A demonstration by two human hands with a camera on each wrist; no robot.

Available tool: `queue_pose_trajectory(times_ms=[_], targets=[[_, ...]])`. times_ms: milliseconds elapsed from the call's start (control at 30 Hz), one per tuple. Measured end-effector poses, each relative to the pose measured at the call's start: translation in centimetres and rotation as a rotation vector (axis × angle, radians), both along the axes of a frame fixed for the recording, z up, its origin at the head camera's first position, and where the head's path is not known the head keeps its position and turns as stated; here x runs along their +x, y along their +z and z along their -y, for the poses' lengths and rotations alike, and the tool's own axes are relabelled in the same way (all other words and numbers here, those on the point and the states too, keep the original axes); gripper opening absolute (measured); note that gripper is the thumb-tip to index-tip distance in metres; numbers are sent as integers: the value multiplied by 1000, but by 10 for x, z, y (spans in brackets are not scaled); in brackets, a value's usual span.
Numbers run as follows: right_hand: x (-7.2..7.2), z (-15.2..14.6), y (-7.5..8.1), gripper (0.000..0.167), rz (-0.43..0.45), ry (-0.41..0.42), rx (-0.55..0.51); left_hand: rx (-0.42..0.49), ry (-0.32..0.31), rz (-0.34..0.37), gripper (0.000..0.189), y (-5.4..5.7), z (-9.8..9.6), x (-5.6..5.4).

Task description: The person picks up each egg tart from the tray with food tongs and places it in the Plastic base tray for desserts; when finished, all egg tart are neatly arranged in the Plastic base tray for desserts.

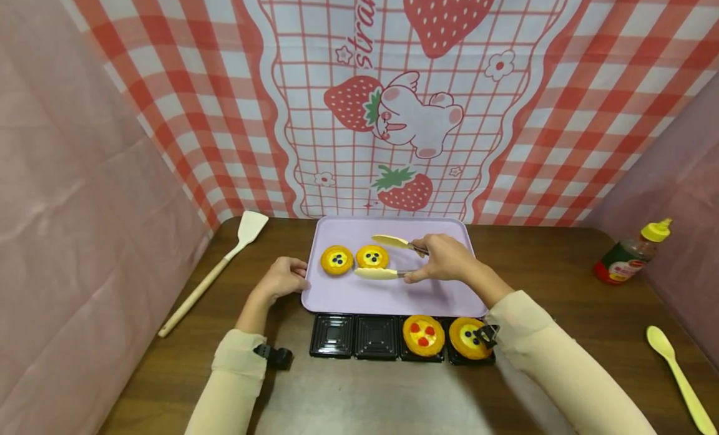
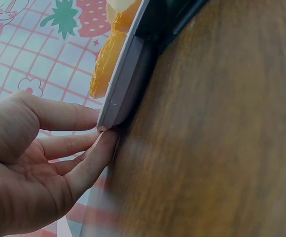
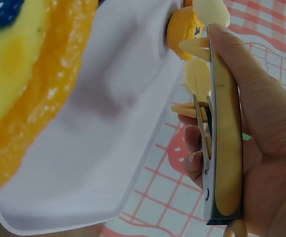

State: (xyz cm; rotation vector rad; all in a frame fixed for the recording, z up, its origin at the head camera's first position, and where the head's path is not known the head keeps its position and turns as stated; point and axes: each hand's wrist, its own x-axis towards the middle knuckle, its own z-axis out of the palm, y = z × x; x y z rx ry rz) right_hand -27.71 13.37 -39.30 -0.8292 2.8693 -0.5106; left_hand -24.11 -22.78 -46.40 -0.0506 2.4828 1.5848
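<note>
My left hand pinches the left rim of a lilac tray; the left wrist view shows fingertips above and below its edge. Two egg tarts with blueberries lie on the tray, a left tart and a right tart. In my right hand is a pair of cream-tipped tongs, held with the arms spread. Their tips stand on the far and near sides of the right tart; whether they touch it I cannot tell. The right wrist view shows the tongs' handle against my palm.
Before the tray stands a row of black square holders. A strawberry tart and another blueberry tart sit in the two right ones. A spatula lies left; a sauce bottle and yellow spoon are right.
</note>
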Motion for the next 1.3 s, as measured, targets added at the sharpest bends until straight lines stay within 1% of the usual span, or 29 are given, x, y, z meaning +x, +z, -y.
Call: queue_pose_trajectory(times_ms=[233, 400, 600, 867, 1000, 1100, 1300], targets=[[-3, 0, -6, 80, 23, -25, -2, -3, 1, 4, 45, 0, 1, -1], [-4, -1, -8, 74, 22, -24, -16, -13, 4, 7, 45, 1, 1, -1], [-4, -2, -8, 73, 20, -31, -28, 0, 2, 10, 46, 2, 1, -2], [-3, -7, -8, 73, 25, -33, -37, -3, -4, 7, 46, -1, 1, -1], [1, -11, -1, 72, 17, -20, -51, -3, -4, 9, 46, -1, 1, -1], [6, -14, 10, 73, 9, -5, -64, 5, -2, 10, 46, -1, 1, -1], [23, -21, 32, 78, -44, 16, -49, 14, -4, 8, 46, 1, 2, 1]])
